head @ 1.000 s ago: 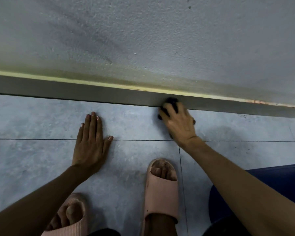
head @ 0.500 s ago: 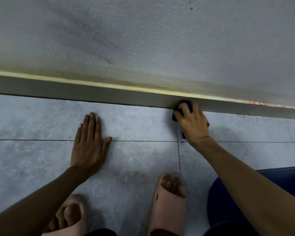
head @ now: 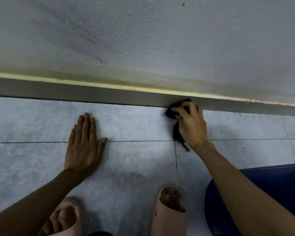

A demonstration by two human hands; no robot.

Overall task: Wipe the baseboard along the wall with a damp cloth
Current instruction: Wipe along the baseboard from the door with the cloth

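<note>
So in the last second the right hand [head: 192, 126] has slid along the baseboard [head: 92, 92] toward the rusty-looking patch [head: 250, 100] on its top edge. It started out well short of the floor's grout line [head: 176, 160] and now sits just past it, on the side nearer the rust. That means the wipe is actually progressing along the wall, not scrubbing one spot. The dark cloth [head: 173, 112] is bunched up and pinched between fingers and thumb, pressed right against the baseboard's face, with a loose tail [head: 177, 133] hanging down to the floor under the palm. The left hand [head: 83, 143] hasn't really moved: flat on the tile, fingers spread slightly, holding nothing, just propping the person up, well back from the baseboard. Pink slippers [head: 169, 213] have shuffled a bit too, so the whole body seems to be following along. My guess is there's still plenty of baseboard left toward the rusty end, and that patch probably won't come off with a damp cloth.
</note>
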